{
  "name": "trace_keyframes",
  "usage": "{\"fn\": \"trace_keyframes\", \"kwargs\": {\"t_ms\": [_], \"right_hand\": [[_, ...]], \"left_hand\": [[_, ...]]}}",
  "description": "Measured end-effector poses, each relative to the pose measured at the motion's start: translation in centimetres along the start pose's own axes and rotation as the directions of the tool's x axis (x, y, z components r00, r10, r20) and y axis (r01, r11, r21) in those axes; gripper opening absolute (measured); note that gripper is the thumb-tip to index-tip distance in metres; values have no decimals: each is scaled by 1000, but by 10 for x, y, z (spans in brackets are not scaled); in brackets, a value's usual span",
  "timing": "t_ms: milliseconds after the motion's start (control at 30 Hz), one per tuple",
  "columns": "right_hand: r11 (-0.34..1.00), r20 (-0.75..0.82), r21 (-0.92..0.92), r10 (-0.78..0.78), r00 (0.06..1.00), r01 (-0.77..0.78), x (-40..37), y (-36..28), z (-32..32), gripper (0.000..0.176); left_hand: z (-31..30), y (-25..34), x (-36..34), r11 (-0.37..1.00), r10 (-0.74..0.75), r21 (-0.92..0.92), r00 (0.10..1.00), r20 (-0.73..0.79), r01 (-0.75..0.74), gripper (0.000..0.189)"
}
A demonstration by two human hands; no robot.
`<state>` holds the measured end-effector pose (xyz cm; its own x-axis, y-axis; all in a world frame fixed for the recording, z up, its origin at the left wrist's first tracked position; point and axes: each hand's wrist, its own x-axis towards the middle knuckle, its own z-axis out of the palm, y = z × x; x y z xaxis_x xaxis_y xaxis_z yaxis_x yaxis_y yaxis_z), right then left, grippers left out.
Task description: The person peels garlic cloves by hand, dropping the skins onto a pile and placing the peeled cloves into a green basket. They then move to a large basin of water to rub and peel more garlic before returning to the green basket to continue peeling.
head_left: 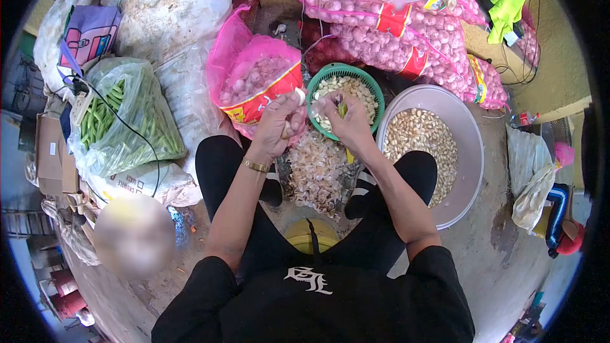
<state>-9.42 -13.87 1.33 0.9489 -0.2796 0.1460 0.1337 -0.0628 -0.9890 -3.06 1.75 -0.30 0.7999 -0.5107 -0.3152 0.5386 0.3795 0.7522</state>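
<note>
My left hand [279,122], with a gold-coloured band at the wrist, is closed around garlic cloves [293,121] beside the open pink mesh bag of garlic [254,79]. My right hand [346,119] is closed over the near left part of a green basket [379,92] of peeled cloves. A small yellow-green handle [342,109] shows between its fingers; the rest of that tool is hidden. Below both hands lies a heap of garlic skins [314,168] on the floor. To the right, a large pale tub [467,171] holds many unpeeled-looking cloves.
Full pink garlic sacks [432,38] are stacked at the back right. A clear bag of green beans [136,121] and a white sack [171,19] stand left. A blurred round patch [135,237] covers something at lower left. My knees flank the skins.
</note>
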Motion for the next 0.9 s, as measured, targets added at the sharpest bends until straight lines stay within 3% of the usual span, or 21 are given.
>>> {"fn": "trace_keyframes", "kwargs": {"t_ms": [67, 133, 267, 333, 367, 567, 633, 667, 767, 900], "right_hand": [[998, 58, 62, 23, 998, -27, -3, -2, -2, 11], [992, 174, -118, -21, 985, 42, -5, 2, -7, 9], [954, 245, -282, -33, 969, 104, -11, 2, -16, 8], [877, 471, -463, 116, 875, 133, -15, 13, -20, 14], [877, 470, -462, 116, 875, 132, -17, 17, -21, 14], [897, 399, -433, 106, 911, 85, -15, 5, -24, 23], [959, 91, -282, 11, 996, 15, -17, -8, -20, 25], [984, -16, -171, -58, 998, 55, -16, -7, -18, 25], [979, -116, -146, -161, 980, 144, -11, -7, -23, 23], [973, -142, -196, -149, 979, 120, -12, -8, -30, 19]], "left_hand": [[-8, 4, 0, 984, -36, -166, 983, 182, 67, 23], [3, 11, -6, 977, -12, -208, 989, 148, 43, 23], [-3, 11, -7, 950, 18, -311, 989, 144, 28, 23], [-10, 9, -4, 947, 32, -318, 980, 198, 33, 23], [-13, 8, -2, 946, 46, -323, 967, 249, 39, 22], [7, 10, -2, 963, 40, -267, 968, 247, 29, 22], [11, 2, 8, 977, 34, -214, 973, 226, 16, 23], [13, -3, 13, 987, 30, -161, 980, 199, 3, 25], [26, -13, 17, 988, 13, -151, 965, 261, 28, 26], [38, -21, 18, 984, -32, -157, 954, 299, 82, 23]]}}
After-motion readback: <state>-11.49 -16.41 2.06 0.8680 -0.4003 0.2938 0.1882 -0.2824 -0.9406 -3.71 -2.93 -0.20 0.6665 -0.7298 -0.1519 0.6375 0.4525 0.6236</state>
